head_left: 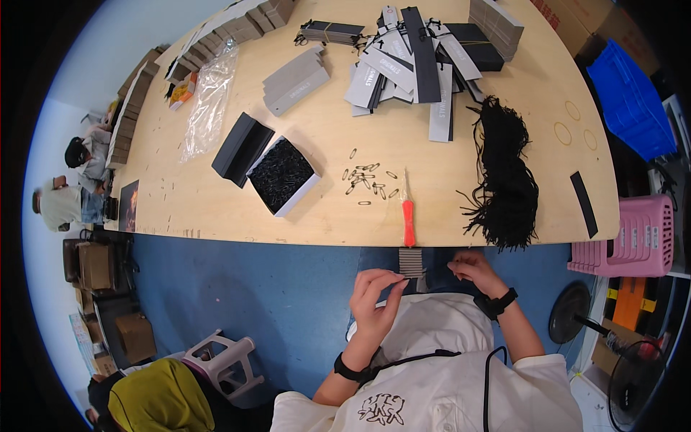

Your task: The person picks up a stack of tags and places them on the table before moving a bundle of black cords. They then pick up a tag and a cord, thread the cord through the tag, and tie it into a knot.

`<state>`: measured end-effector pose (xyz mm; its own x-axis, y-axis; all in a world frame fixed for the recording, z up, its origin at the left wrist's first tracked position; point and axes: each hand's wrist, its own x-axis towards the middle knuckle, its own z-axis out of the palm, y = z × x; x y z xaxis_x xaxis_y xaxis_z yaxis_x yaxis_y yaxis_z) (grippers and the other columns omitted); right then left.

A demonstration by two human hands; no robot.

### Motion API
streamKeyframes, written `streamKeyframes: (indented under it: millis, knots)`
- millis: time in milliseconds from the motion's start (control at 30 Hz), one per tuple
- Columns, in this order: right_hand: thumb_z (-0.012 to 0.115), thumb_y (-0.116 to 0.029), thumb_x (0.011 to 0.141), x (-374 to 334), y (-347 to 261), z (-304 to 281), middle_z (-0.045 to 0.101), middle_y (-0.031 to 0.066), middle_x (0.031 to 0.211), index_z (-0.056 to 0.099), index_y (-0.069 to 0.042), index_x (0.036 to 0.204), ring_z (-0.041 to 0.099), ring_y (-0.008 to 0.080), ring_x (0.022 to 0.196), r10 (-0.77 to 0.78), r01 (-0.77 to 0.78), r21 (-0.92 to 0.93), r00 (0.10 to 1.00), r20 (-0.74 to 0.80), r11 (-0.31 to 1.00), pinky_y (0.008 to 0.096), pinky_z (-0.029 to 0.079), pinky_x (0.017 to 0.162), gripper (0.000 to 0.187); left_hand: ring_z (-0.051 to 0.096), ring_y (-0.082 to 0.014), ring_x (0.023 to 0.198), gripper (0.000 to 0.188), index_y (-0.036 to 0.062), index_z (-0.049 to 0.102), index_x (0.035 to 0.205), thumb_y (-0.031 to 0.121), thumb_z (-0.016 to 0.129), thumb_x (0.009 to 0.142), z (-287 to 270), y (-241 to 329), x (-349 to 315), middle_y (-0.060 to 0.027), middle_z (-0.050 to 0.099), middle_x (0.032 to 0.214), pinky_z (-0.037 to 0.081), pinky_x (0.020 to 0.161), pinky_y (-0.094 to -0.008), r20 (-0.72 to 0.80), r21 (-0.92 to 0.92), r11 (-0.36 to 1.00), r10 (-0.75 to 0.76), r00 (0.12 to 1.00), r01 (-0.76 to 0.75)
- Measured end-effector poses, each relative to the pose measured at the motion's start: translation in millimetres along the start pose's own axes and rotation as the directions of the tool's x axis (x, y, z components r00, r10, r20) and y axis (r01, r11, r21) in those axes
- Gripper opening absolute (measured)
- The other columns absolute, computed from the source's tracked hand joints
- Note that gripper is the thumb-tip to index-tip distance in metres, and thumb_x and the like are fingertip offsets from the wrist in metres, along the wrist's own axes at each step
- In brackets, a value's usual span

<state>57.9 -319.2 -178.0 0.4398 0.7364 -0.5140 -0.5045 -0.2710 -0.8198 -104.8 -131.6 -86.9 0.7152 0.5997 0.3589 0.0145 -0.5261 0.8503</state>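
Left hand (376, 294) at lap level, thumb and fingers pinched together on the near left edge of a small stack of grey tags (412, 263). The stack sits just below the table edge, between both hands. Right hand (471, 268) just right of the stack, fingers curled closed; too small to tell if anything is in them or if they touch the tags. Black bands on both wrists.

Straight up from the stack: orange-handled awl (408, 219) lying on the wooden table (216, 201), tip pointing away. Just beyond and left of it, scattered small safety pins (366, 180). Further left, open white box of black pins (283, 175), with a black lid (242, 149) touching its left side. Up-right of the right hand, a bundle of black strings (504, 180) hanging over the table edge; a flat black strip (584, 204) further right, near the table corner.

Far side of the table: loose heap of long grey and black hang tags (414, 65), a neat stack of grey tags (295, 81) to its left, and a clear plastic bag (209, 101) further left. Stacks of brown card line the far left rim. Right of the table, pink plastic stool (633, 234) and blue crate (630, 101).
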Motion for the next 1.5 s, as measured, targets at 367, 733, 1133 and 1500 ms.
streamKeyframes:
  millis: [367, 733, 1133, 1500]
  knots:
    - [0.067, -0.016, 0.089, -3.0, -1.6, -0.1, 0.056, -0.0014, 0.065, 0.061, -0.005, 0.077, 0.046, 0.0029, 0.055, 0.009, -0.009, 0.009, 1.000, 0.002, 1.000, 0.0183, 0.028, 0.048, 0.018, 0.059, -0.0273, 0.081, 0.019, 0.0029, 0.059, 0.087, -0.007, 0.071, 0.076, -4.4, 6.0, 11.3, -0.0103, 0.062, 0.086, 0.048, 0.071, -0.0332, 0.119, 0.170, 0.985, 0.016, 0.993, -0.037]
    - [0.067, -0.016, 0.089, -2.3, 1.3, -0.3, 0.056, -0.0015, 0.065, 0.062, -0.006, 0.077, 0.045, 0.0024, 0.054, -0.019, 0.018, 0.032, 0.999, 0.032, 0.999, 0.0182, 0.027, 0.048, 0.017, 0.059, -0.0260, 0.080, 0.019, 0.0036, 0.063, 0.087, -0.007, 0.073, 0.075, -4.4, 9.4, 9.2, -0.0094, 0.061, 0.088, 0.049, 0.069, -0.0328, 0.094, 0.176, 0.984, -0.007, 0.996, -0.010]
    - [0.067, -0.017, 0.089, -2.1, -1.8, 1.6, 0.055, -0.0020, 0.063, 0.061, -0.006, 0.075, 0.042, 0.0021, 0.052, -0.024, 0.024, 0.003, 1.000, 0.016, 1.000, 0.0190, 0.026, 0.047, 0.019, 0.063, -0.0262, 0.082, 0.020, 0.0023, 0.062, 0.089, -0.006, 0.074, 0.076, -1.1, 11.4, 3.4, -0.0108, 0.064, 0.089, 0.050, 0.073, -0.0324, 0.072, 0.123, 0.991, -0.061, 0.996, 0.052]
    - [0.067, -0.018, 0.091, -5.1, -5.6, 1.3, 0.054, -0.0039, 0.061, 0.061, -0.007, 0.073, 0.046, 0.0032, 0.055, -0.011, 0.011, -0.002, 1.000, 0.020, 1.000, 0.0202, 0.031, 0.050, 0.022, 0.067, -0.0210, 0.079, 0.018, 0.0008, 0.062, 0.087, -0.015, 0.065, 0.078, 0.4, 21.0, 6.8, -0.0113, 0.068, 0.085, 0.052, 0.074, -0.0273, 0.019, 0.130, 0.974, -0.190, 0.982, 0.186]
